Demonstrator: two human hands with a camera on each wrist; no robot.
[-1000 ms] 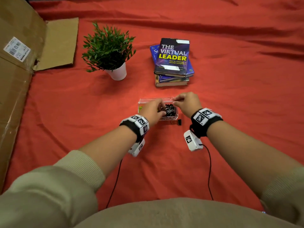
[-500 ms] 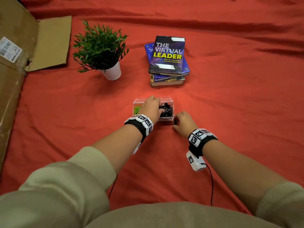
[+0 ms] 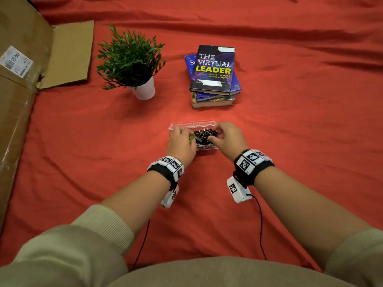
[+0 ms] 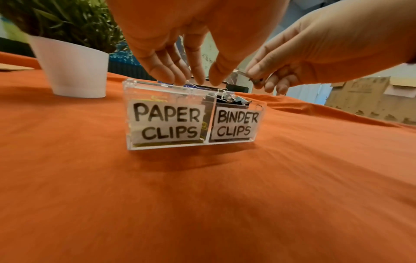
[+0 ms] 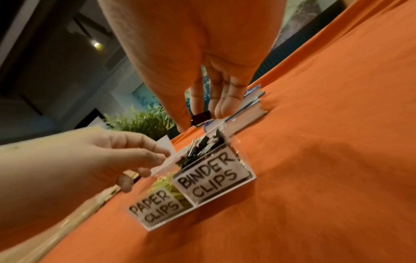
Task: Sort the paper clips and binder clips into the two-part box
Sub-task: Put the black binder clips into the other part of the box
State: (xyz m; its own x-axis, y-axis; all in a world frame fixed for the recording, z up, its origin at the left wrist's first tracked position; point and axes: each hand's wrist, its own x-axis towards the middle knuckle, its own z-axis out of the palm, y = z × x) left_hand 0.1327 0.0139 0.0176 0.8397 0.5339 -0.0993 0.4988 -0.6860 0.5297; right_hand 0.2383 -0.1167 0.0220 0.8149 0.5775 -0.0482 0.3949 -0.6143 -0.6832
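Your left hand (image 3: 180,144) hides the paper-clip side of the box (image 3: 204,123); the cardboard box (image 3: 14,96) is cut off at the left edge.

Clear acrylic two-part box (image 4: 258,124) upright on orange cloth, left part labelled PAPER CLIPS holding yellow-green paper clips (image 5: 165,185), right part labelled BINDER CLIPS heaped with black binder clips (image 3: 204,135), one black binder clip (image 5: 201,116) pinched above it.

Both forearms reach forward, bare from the pushed-up sleeves, each wrist wearing a black band with white marker blocks. The left hand (image 3: 180,141) hangs palm down, fingers (image 4: 171,71) straight and pointing downward, its grip slack. The right hand (image 3: 227,137) sits just beside it, thumb and fingers (image 5: 225,105) pinched together.
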